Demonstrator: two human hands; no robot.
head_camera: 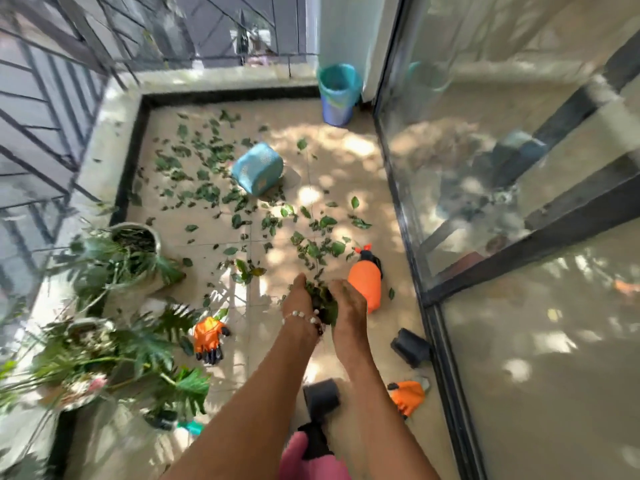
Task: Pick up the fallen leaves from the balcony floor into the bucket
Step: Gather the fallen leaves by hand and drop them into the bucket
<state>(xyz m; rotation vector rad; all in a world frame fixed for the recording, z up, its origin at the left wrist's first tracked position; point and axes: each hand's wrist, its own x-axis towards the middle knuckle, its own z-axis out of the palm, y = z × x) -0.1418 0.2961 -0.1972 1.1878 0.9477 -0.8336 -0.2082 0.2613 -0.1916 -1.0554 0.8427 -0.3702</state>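
At lower centre the left hand (300, 296) and right hand (349, 303) clasp a bunch of leaves (325, 301) between them; more scattered leaves (207, 157) cover the floor (332, 161), bucket (337, 93) at upper centre

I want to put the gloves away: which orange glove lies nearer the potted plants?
The orange glove left of the hands, right beside the plants' leaves. The other orange glove lies near the glass door.

You stand on a sunny tile floor (214, 237), a railing (52, 98) left, a glass door (519, 168) right.
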